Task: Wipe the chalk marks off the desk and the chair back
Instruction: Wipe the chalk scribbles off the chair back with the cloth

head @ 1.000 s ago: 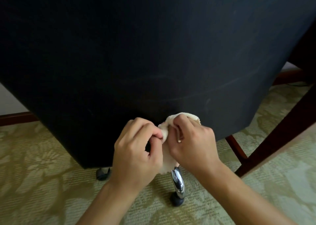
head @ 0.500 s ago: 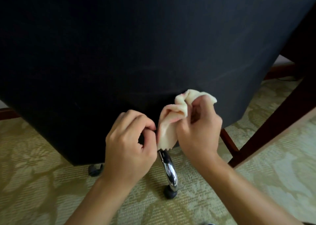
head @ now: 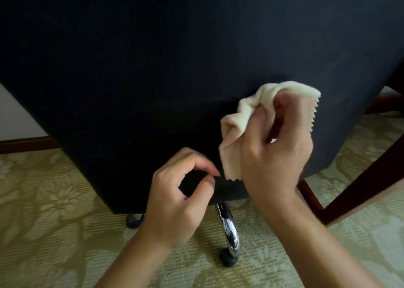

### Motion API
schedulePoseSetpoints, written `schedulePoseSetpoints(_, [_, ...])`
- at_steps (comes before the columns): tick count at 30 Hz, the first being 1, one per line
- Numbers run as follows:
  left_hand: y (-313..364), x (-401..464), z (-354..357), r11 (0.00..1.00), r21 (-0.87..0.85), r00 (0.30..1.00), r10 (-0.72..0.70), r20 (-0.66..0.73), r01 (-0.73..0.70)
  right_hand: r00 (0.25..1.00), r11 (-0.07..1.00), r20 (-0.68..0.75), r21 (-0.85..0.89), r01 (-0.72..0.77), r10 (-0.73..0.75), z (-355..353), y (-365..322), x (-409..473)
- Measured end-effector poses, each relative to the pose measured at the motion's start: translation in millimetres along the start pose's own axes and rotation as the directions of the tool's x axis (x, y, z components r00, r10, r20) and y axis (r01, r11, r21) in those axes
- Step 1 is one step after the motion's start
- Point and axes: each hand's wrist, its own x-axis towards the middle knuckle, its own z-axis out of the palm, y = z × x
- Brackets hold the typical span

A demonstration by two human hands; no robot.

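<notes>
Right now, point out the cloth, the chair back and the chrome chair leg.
cloth (head: 238, 117): head view, on the bunched fold left of the right hand's fingers.
chair back (head: 153, 69): head view, on the middle of its dark fabric.
chrome chair leg (head: 229, 228): head view, on the shiny tube above the caster.

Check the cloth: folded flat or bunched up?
Bunched. The cream cloth is crumpled in the right hand, with loose folds and a zigzag edge hanging free, against the black chair back.
</notes>
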Motion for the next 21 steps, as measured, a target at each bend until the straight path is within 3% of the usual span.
schedulePoseSetpoints(2, [2, 2, -9, 0.99, -0.121, 0.998, -0.067, 0.015, 0.069, 0.988, 0.989, 0.082, -0.052, 0.138, -0.134, 12, -7, -15])
schedulePoseSetpoints(4, [2, 1, -16, 0.988, -0.138, 0.996, -0.081, -0.037, 0.075, 0.946, 0.958, 0.198, -0.079, 0.277, -0.257, 20, -9, -29])
schedulePoseSetpoints(7, [-4, -10, -31, 0.997, 0.038, 0.975, -0.063, -0.215, 0.073, 0.843, 0.897, 0.408, -0.114, 0.428, -0.351, 23, -3, -56])
schedulePoseSetpoints(10, [-13, -21, -47, 0.98, 0.143, 0.92, -0.073, -0.385, 0.138, 0.662, 0.82, 0.663, -0.125, 0.558, -0.35, 18, 14, -94])
schedulePoseSetpoints(12, [-18, -25, -58, 0.965, 0.194, 0.889, -0.072, -0.452, 0.176, 0.605, 0.795, 0.721, -0.126, 0.594, -0.338, 15, 24, -108])
schedulePoseSetpoints(15, [-30, -24, -72, 0.927, 0.253, 0.861, -0.122, -0.494, 0.277, 0.659, 0.812, 0.662, -0.129, 0.569, -0.357, 19, 23, -102])
schedulePoseSetpoints(18, [-40, -20, -79, 0.907, 0.257, 0.858, -0.179, -0.481, 0.334, 0.756, 0.832, 0.5, -0.117, 0.542, -0.422, 31, 4, -82])
schedulePoseSetpoints(21, [-46, -17, -83, 0.912, 0.23, 0.857, -0.2, -0.475, 0.34, 0.783, 0.824, 0.336, -0.033, 0.566, -0.524, 58, -37, -57])
